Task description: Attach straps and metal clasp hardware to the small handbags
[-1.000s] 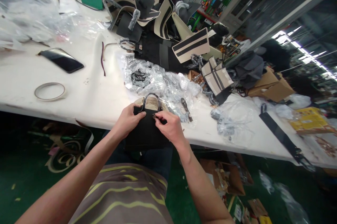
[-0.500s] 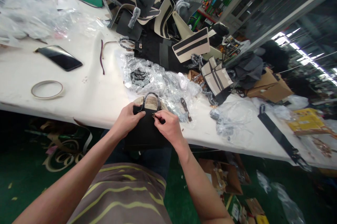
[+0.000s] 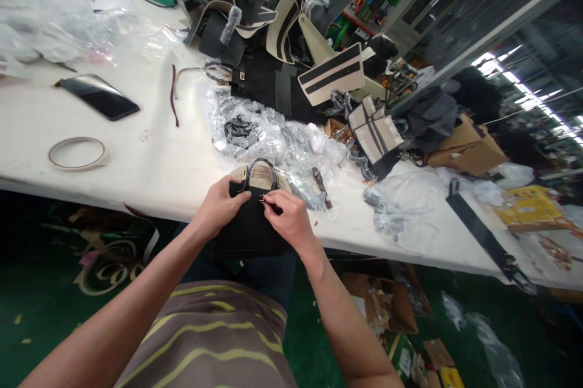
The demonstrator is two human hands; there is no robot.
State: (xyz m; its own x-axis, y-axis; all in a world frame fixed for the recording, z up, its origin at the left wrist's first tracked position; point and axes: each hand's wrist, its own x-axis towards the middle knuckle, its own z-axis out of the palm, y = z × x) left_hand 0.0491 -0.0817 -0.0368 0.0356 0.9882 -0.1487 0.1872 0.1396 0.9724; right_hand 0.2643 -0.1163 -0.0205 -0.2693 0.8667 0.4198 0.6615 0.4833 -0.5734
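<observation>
A small black handbag (image 3: 252, 227) with a beige inside and a curved handle hangs over the near table edge against my lap. My left hand (image 3: 219, 204) grips its upper left side, fingers curled over the flap. My right hand (image 3: 289, 220) pinches a small gold clasp (image 3: 262, 198) on the bag's front, thumb and forefinger pressed together. Crumpled clear plastic wrap (image 3: 282, 142) lies just beyond the bag.
A dark phone (image 3: 97, 96) and a tape ring (image 3: 76, 152) lie on the white table (image 3: 150, 163) to the left. Black and beige bag panels (image 3: 330, 75) pile up at the back near another person. A black strap (image 3: 485, 236) lies right. Cardboard boxes (image 3: 387, 303) sit underneath.
Both hands stay on the bag with only slight finger movement at the clasp. The view has shifted a little, nothing else moved.
</observation>
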